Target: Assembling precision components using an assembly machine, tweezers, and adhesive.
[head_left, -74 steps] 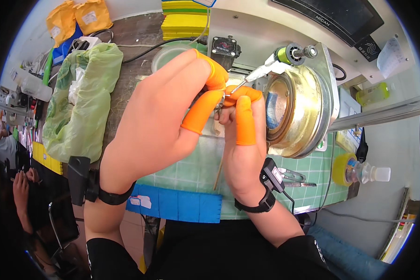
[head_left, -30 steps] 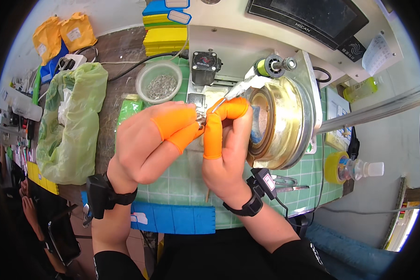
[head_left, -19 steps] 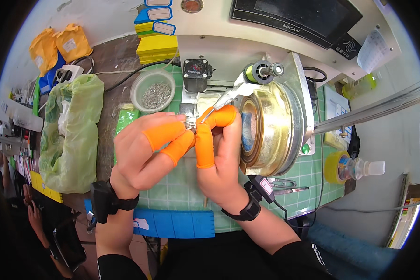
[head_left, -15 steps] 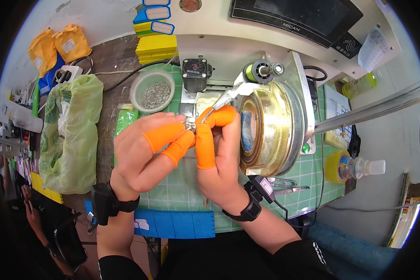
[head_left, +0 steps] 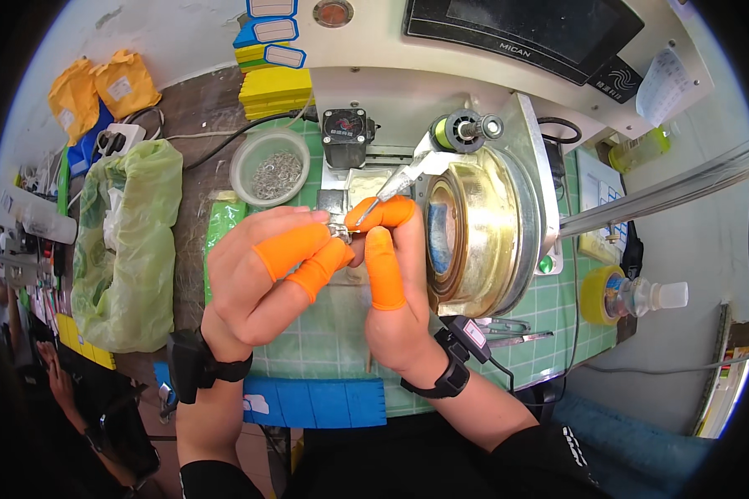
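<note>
My left hand, with orange finger cots on thumb and finger, pinches a small silvery metal piece over the middle of the bench. Just right of it, my right hand also wears orange cots. Its thumb stands a little apart from the bent forefinger, and I make out nothing between them. A thin metal nozzle slants down from a machine arm, its tip in front of the right forefinger and close to the piece. A small block sits behind the left fingertips. Fingers hide most of the piece.
A round tub of small metal parts stands behind my left hand. Right of my hands is a large brassy wheel. A bag-lined bin stands left, a blue strip in front, tweezers and a bottle right.
My right thumb has moved right, away from the metal piece and the forefinger. My left hand keeps its pinch and has barely moved. The whole view has shifted slightly.
</note>
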